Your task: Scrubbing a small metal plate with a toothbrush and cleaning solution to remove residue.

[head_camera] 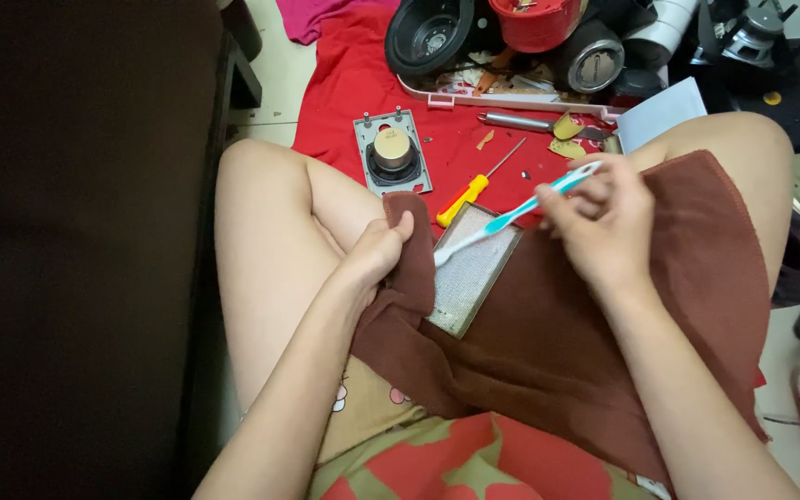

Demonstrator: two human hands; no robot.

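Observation:
My right hand (599, 218) holds a white and turquoise toothbrush (511, 216) by its handle, the brush head resting on the near left corner of a grey rectangular metal mesh panel (474, 273). The panel lies on a brown towel (585, 324) spread over my lap. My left hand (377, 255) pinches a fold of the towel at the panel's left edge.
On a red cloth (363, 74) on the floor lie a yellow-handled screwdriver (467, 194), a small speaker driver on a grey plate (393, 153) and a metal tool (520, 120). Black round speaker parts (428, 37) and a red bucket (534, 20) stand behind. A dark piece of furniture (76, 250) fills the left.

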